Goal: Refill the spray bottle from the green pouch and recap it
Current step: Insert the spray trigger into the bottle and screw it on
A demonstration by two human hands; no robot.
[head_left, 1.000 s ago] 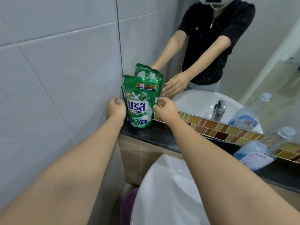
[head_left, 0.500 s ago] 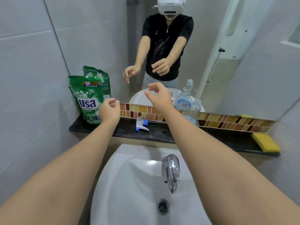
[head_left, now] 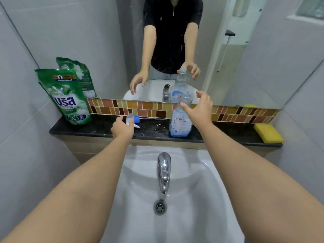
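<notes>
The clear plastic spray bottle (head_left: 180, 118) is being approached by the open, empty right hand (head_left: 198, 111), best gripped low, while the white trigger cap (head_left: 130, 121) is being touched by the left hand (head_left: 122, 128), whose fingers are hidden

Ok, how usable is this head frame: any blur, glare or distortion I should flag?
Head view: wide-angle bending bows the shelf and wall tile lines; lighting is even and soft, with only small highlights on the tap; the pouch print is sharp; the clear bottle neck partly merges with its mirror reflection; the left hand covers part of the spray head; the right hand looks slightly soft.
</notes>
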